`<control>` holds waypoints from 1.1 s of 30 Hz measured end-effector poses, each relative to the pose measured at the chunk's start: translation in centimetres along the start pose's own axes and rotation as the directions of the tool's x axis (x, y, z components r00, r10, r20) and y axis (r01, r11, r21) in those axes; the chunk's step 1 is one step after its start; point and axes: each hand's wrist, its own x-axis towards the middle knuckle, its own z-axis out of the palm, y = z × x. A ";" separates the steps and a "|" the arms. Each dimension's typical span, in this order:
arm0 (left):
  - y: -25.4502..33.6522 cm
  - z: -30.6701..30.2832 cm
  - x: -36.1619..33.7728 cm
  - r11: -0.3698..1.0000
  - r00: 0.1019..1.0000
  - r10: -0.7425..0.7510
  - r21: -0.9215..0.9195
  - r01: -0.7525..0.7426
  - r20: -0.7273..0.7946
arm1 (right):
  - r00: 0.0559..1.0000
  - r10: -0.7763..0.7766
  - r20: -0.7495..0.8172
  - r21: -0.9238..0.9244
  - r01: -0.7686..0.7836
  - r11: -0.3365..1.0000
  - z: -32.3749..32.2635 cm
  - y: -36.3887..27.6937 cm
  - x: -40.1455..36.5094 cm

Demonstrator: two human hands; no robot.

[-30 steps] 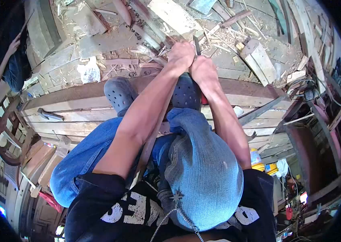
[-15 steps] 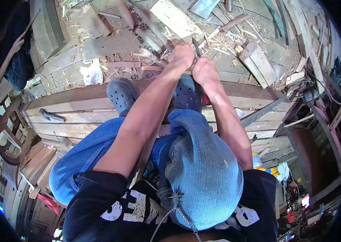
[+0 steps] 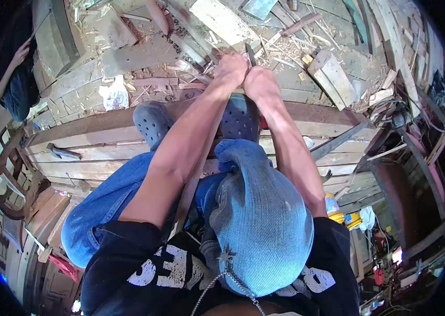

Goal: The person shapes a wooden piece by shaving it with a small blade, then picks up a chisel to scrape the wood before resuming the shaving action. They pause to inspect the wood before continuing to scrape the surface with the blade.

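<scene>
My left hand [image 3: 232,68] is closed, knuckles up, above the littered floor just past my shoes. Pressed close beside it, my right hand [image 3: 261,83] is a fist around a dark, flat blade-like tool [image 3: 250,54]. The tool's tip sticks out ahead between the two hands; its handle is hidden. A long wooden strip [image 3: 184,210] slants from my lap up beneath my left forearm. Its far end is lost behind the arm and hand, so I cannot make out what my left fingers grip.
A pale board [image 3: 225,21] and a wood block [image 3: 333,79] lie among shavings. A hammer [image 3: 64,151] rests on the planks at left. White crumpled plastic [image 3: 114,94] is near my grey clog [image 3: 151,124]. Another person's hand [image 3: 21,52] shows at far left.
The view has shifted slightly. My right hand and the blade have slid a little farther away from me, closer against my left hand. Both hands stay closed.
</scene>
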 end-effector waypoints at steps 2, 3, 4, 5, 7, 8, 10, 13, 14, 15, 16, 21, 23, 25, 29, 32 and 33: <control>-1.9 1.8 2.0 0.986 0.990 0.134 0.091 -0.138 0.045 | 1.000 -0.013 -0.024 -0.032 0.012 0.999 0.2 0.2 -0.1; -1.5 1.4 1.7 0.986 0.990 0.136 0.093 -0.139 0.042 | 0.998 -0.045 -0.049 -0.043 0.043 0.998 0.3 0.5 0.3; -0.7 0.6 0.7 0.994 0.996 0.083 0.069 -0.083 0.014 | 0.994 -0.078 -0.071 -0.054 0.074 0.996 0.6 1.0 0.8; 0.2 -0.1 -0.5 0.999 1.000 0.028 0.042 -0.027 -0.012 | 0.990 -0.110 -0.091 -0.066 0.104 0.992 1.0 1.6 1.4; -0.1 0.5 0.1 0.972 0.989 0.123 0.213 -0.103 -0.082 | 0.964 0.057 -0.261 0.077 -0.038 0.996 1.3 0.5 4.9; -1.6 1.8 1.6 0.981 0.989 0.138 0.143 -0.130 -0.050 | 0.971 -0.044 -0.235 -0.028 0.038 0.999 -0.6 -0.6 4.1; -1.3 1.1 0.2 0.985 0.988 0.155 0.073 -0.155 0.002 | 0.975 -0.130 -0.179 -0.098 0.114 0.989 -2.1 -1.0 2.3; 1.6 -1.6 -1.5 0.998 1.000 -0.021 0.058 0.020 0.015 | 0.978 -0.044 -0.204 0.039 0.053 0.998 0.8 3.1 3.0; 0.9 -1.0 -1.0 1.000 0.999 -0.023 0.021 0.022 0.044 | 0.986 -0.014 -0.169 0.096 0.031 0.995 1.3 4.0 2.3; 0.3 -0.4 -0.2 0.999 0.997 -0.024 -0.020 0.026 0.066 | 0.991 0.009 -0.136 0.150 0.011 0.989 1.6 4.5 1.9; 0.1 -0.5 0.3 0.999 0.998 -0.030 -0.028 0.032 0.062 | 0.991 0.001 -0.134 0.141 0.018 0.990 1.6 4.7 1.6; -0.2 -0.7 0.1 0.991 0.996 -0.050 -0.119 0.058 0.068 | 0.992 -0.012 -0.122 0.329 0.052 0.943 2.1 4.4 1.4; -0.2 -0.3 0.4 0.993 1.000 -0.028 -0.117 0.029 0.012 | 0.996 0.012 -0.086 0.395 0.023 0.918 2.7 4.3 2.7; 0.0 -0.2 0.2 0.995 0.998 -0.047 -0.082 0.050 0.040 | 0.977 -0.101 -0.189 0.254 0.148 0.956 1.2 2.6 2.1; 1.2 -1.3 -1.2 0.994 0.999 -0.045 -0.103 0.046 0.008 | 0.983 -0.172 -0.068 0.137 0.180 0.974 -1.3 1.1 1.2; 1.8 -2.5 -1.5 0.992 0.998 -0.053 -0.117 0.055 0.022 | 0.989 -0.140 -0.043 0.172 0.146 0.974 -2.5 0.4 0.3; 1.6 -2.9 -1.6 0.992 0.998 -0.056 -0.116 0.058 0.021 | 0.989 -0.142 -0.041 0.173 0.147 0.974 -2.3 0.5 0.4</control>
